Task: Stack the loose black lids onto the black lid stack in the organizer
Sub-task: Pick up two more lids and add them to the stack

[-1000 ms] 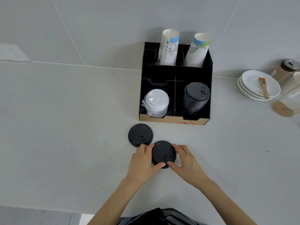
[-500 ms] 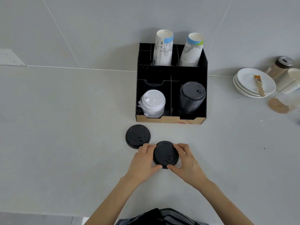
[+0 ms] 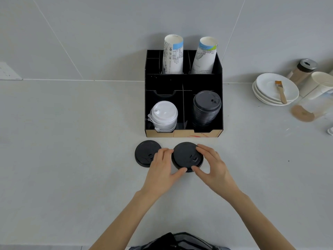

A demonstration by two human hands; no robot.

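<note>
The left hand (image 3: 162, 170) is covering the right edge of the far-left loose lid (image 3: 146, 153), and both forearms are running off the near edge. At far right, a clear container (image 3: 313, 107) is blurring out, its contents unreadable.

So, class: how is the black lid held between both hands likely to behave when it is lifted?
The black lid looks like thin moulded plastic, so it is probably very light and may flex if squeezed. Both the left hand and right hand pinch its rim, which suggests the smooth, shallow edge could slip. Flat and round, it should not tip.
</note>
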